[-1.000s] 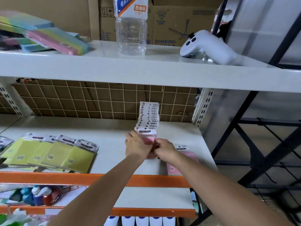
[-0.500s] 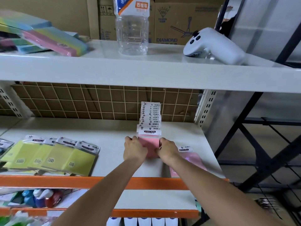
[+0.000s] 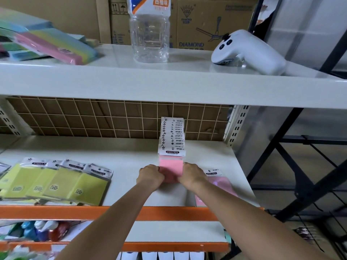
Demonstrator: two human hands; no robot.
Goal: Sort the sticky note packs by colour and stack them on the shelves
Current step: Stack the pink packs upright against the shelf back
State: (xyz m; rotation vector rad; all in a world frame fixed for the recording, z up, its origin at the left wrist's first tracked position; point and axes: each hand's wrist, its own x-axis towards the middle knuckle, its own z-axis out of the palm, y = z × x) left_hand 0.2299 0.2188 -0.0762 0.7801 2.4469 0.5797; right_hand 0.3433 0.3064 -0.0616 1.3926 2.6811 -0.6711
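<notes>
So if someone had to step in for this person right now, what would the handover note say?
Left hand and right hand: each has a grip on one side of the pink sticky note stack, which stands on the middle shelf.
One loose pink pack lies just to the right of the stack, partly under the right forearm.
Yellow-green packs lie fanned in an overlapping row at the left of the same shelf.
Done: pinks and yellow-greens are grouped apart.
Left: add the loose pink pack and square up the yellow-green row. Mixed-colour pads on the top shelf look unsorted.
</notes>
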